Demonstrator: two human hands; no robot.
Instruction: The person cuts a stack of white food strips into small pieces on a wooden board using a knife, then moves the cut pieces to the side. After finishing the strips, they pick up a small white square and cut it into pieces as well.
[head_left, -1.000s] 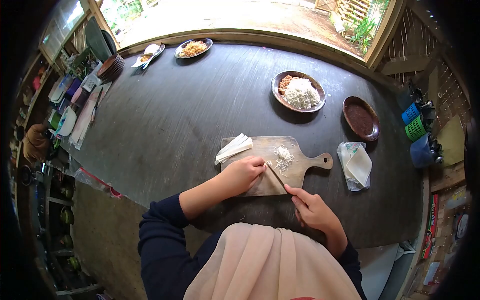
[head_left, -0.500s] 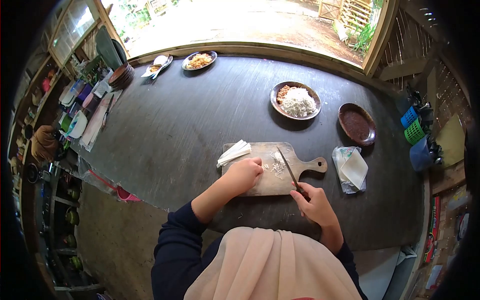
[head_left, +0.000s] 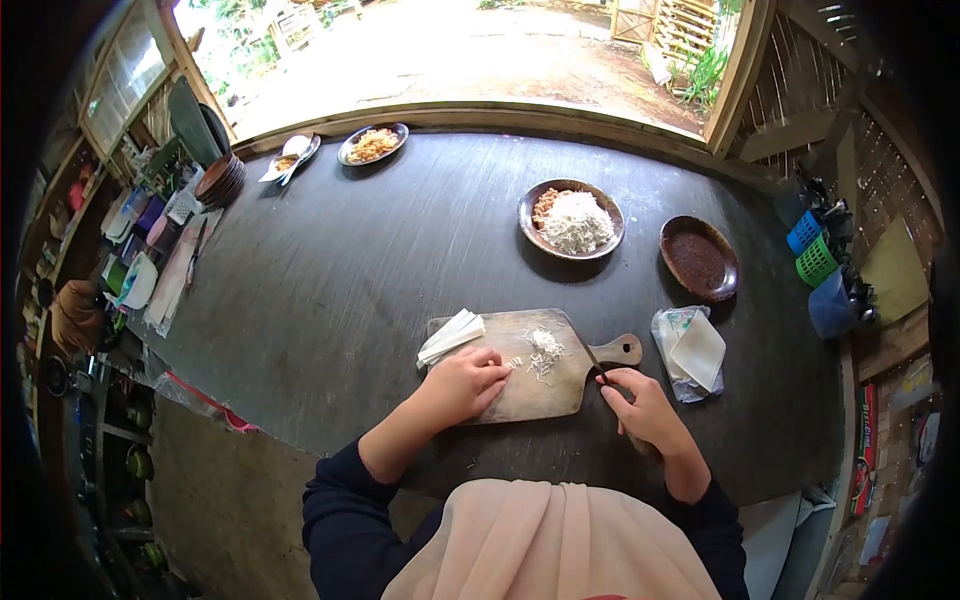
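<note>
On a wooden cutting board lie white sticks at the left and a small heap of white shreds near the middle. My left hand rests on the board's lower left, fingers bent together over small white pieces; what it holds, if anything, is hidden. At the board's right side, my right hand is closed round the handle of a knife, whose blade points up and left beside the board's handle.
Beyond the board stand a plate of white shreds, a brown oval dish and two plates of food farther left. A plastic packet lies to the right. Coloured baskets hang at the right wall; stacked brown bowls stand far left.
The knife has moved right, off the shreds to the board's right edge. My left hand has shifted slightly left. The whole view has tilted, so the table things appear a little lower.
</note>
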